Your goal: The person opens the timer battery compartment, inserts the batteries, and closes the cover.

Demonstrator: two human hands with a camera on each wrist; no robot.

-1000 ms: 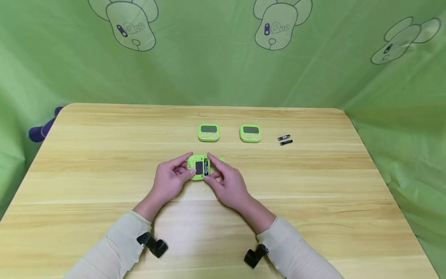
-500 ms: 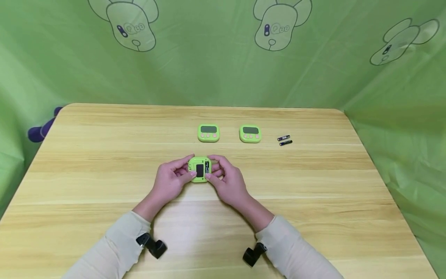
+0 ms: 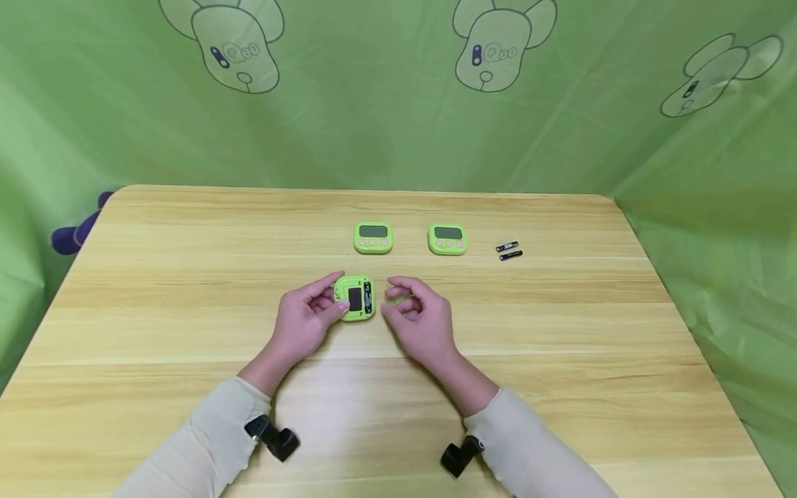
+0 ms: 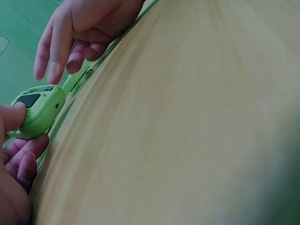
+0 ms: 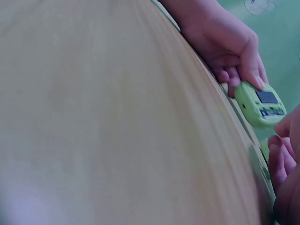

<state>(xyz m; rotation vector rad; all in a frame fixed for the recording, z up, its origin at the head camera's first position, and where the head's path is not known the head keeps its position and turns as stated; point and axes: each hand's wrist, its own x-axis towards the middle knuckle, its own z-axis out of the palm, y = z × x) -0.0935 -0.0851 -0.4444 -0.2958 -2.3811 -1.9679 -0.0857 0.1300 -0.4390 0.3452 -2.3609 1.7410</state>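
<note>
My left hand (image 3: pixel 305 317) holds a light green digital timer (image 3: pixel 363 316) by its left side, with the thumb on its back and fingers beneath. The timer's back faces up, showing a dark rectangle and an uncovered battery slot with a battery (image 3: pixel 367 297) in it. Just right of the timer, my right hand (image 3: pixel 423 321) is apart from it, fingers loosely bent. Another green piece (image 4: pixel 77 79) lies low behind the timer in the left wrist view, under the right hand; its kind is mostly hidden.
Two more green timers, a left one (image 3: pixel 373 238) and a right one (image 3: pixel 447 239), lie screen up farther back on the wooden table (image 3: pixel 560 346). Two loose batteries (image 3: pixel 510 255) lie to their right. A green curtain (image 3: pixel 386 124) hangs behind the table.
My right hand has let go of the timer's right edge and moved a little to the right. The left hand keeps its hold, with the timer shifted slightly.
</note>
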